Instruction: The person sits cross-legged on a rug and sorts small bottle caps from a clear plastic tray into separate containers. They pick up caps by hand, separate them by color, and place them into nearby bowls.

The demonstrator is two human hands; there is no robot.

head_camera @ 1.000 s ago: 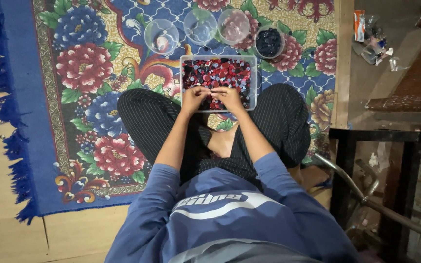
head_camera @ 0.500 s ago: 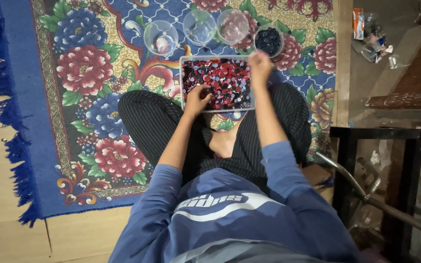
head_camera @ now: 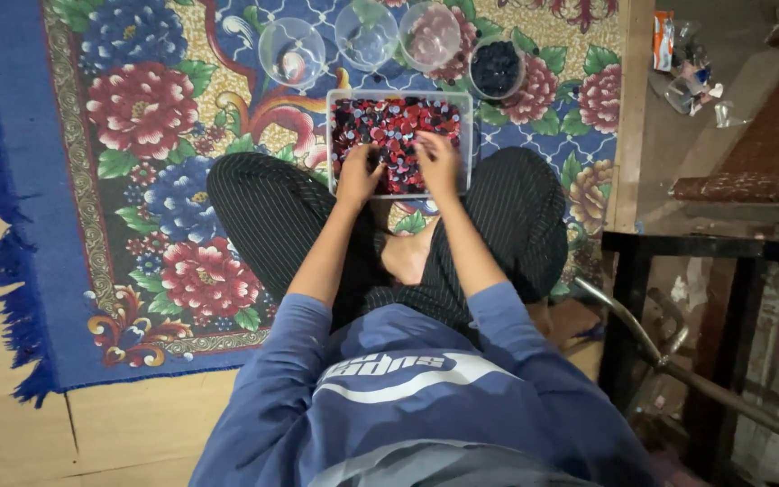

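Both hands now dig in the tray (head_camera: pixel 466 144): right hand (head_camera: pixel 437 164) back from the bowl (head_camera: pixel 496 68), grips unclear.

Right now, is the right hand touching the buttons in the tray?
Touching. The head view shows the right hand resting on the red and dark buttons inside the clear tray.

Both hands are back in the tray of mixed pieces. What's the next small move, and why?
Probably pinch one dark piece with the right hand and carry it to the bowl of dark pieces. Both hands, left hand too, rest in the clear tray of mixed red and dark pieces, and that bowl sits nearest the right.
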